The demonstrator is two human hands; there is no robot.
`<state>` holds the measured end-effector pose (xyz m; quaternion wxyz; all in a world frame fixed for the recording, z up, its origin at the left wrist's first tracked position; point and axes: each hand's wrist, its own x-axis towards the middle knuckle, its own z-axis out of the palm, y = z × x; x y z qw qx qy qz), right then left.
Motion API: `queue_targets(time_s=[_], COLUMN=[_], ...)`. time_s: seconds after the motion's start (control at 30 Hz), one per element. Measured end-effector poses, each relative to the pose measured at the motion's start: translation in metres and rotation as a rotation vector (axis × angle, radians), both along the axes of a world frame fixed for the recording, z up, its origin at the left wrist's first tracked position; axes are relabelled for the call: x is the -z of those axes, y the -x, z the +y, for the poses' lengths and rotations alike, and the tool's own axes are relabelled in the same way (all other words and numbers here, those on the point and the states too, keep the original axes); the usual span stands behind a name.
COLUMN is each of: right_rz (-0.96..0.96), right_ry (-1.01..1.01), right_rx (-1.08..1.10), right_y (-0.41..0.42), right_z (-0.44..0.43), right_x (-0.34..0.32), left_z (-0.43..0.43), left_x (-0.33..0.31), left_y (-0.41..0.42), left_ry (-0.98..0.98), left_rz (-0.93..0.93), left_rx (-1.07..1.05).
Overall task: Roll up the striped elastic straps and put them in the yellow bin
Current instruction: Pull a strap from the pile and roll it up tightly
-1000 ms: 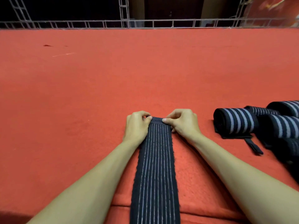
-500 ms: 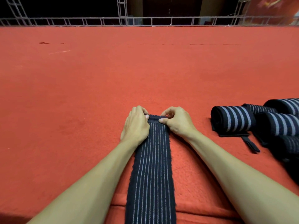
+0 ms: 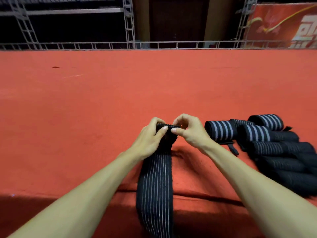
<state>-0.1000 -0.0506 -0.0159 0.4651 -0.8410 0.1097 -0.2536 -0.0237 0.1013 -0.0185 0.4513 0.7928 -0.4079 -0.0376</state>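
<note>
- A wide table [image 3: 85,109] covered in red felt filled the view, with a grey metal truss railing [image 3: 171,44] along its far edge and a red printed banner [image 3: 283,26] in the dark background at upper right.
- A long dark elastic strap with thin white stripes [image 3: 155,186] ran from the near edge of the table straight away from the person, between two bare forearms.
- The left grip [image 3: 149,136] and the right grip [image 3: 192,133] were both clenched on the strap's far end, thumbs and fingertips pinching it from either side.
- Half a second earlier that end lay flat under the fingers; now it was lifted clear of the felt and turned over on itself, thumbs nearly touching.
- That suggested the first tight turn of the roll was forming, with almost the whole strap still to wind.
- A pile of already rolled dark straps with broad grey stripes [image 3: 223,131] lay just to the right, unbinned.
- The yellow bin was not in view.
</note>
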Motion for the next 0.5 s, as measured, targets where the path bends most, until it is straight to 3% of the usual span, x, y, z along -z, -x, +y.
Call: queue_targets(time_s=[0.13,0.3,0.37,0.43,0.5], right_rz=[0.036,0.018,-0.035,-0.085,-0.088], right_ry=[-0.03,-0.326,-0.436,-0.457,-0.439], right_rx=[-0.123,-0.374,-0.427,-0.407,-0.329], right_y=[0.045,0.098,0.11,0.115,0.115], right_z=[0.006,0.014,0.018,0.019,0.019], right_x=[-0.048,-0.102,-0.12,-0.131,-0.132], left_z=[0.008,0.031,0.038,0.037,0.029], left_x=[-0.044,-0.094,-0.111,-0.121,-0.119], left_y=[0.033,0.077,0.092,0.102,0.107], left_ry=[-0.011,0.205,0.258,0.314,0.348], left_rz=[0.055,0.654,0.802,0.853,0.806], left_rx=[0.006,0.275,0.389,0.453,0.383])
